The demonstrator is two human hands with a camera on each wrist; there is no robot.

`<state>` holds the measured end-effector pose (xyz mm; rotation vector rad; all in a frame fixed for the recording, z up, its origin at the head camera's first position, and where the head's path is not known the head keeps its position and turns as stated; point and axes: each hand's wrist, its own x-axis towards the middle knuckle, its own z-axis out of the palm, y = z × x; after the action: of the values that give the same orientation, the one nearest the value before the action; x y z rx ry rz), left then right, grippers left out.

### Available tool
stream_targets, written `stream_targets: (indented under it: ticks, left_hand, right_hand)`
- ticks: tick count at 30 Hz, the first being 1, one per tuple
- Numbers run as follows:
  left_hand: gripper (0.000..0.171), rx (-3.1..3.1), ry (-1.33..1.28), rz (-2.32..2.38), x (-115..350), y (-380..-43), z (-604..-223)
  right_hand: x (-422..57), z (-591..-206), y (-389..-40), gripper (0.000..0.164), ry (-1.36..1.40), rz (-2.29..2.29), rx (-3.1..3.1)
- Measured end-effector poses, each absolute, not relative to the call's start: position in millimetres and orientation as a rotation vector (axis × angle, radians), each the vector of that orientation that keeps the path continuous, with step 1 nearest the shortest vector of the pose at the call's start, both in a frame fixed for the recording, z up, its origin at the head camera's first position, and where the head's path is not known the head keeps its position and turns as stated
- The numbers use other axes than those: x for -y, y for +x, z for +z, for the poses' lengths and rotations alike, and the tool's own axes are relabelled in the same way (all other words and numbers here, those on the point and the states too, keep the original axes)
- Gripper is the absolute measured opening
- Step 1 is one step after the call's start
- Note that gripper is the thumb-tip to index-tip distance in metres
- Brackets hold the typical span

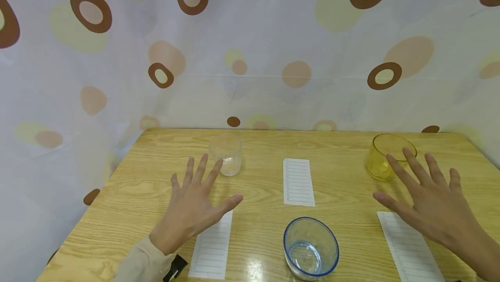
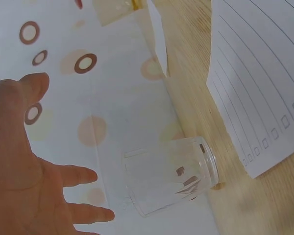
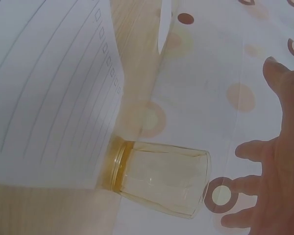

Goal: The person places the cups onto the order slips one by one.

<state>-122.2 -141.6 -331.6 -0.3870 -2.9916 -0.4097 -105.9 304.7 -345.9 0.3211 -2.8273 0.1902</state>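
Note:
Fingers spread, my left hand [image 1: 193, 206] hovers over the left part of the table, holding nothing. Just beyond its fingertips stands a clear glass cup [image 1: 230, 160], also seen in the left wrist view as a clear cup [image 2: 169, 176]. My right hand [image 1: 437, 204] is likewise spread and holds nothing. Behind its fingers a yellow transparent cup [image 1: 376, 160] stands upright, partly covered by them; the right wrist view shows this yellow cup [image 3: 161, 178] apart from the hand. Between the hands, nearer to me, is a clear cup with a blue rim [image 1: 310, 251].
Lined paper slips lie on the wooden table [image 1: 261, 195]: a left slip [image 1: 212, 247] below my left hand, a middle slip [image 1: 298, 182], and a right slip [image 1: 410, 247] below my right hand. A dotted curtain [image 1: 265, 47] hangs behind the table.

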Motion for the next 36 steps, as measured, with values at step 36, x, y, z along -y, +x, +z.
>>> stream_targets:
  ticks: [36]
  left_hand:
    - [0.088, 2.954, -0.846, -0.613, 109, -111, -328]
  right_hand:
    - [-274, -352, -114, 0.084, 0.600, 0.469, 2.754]
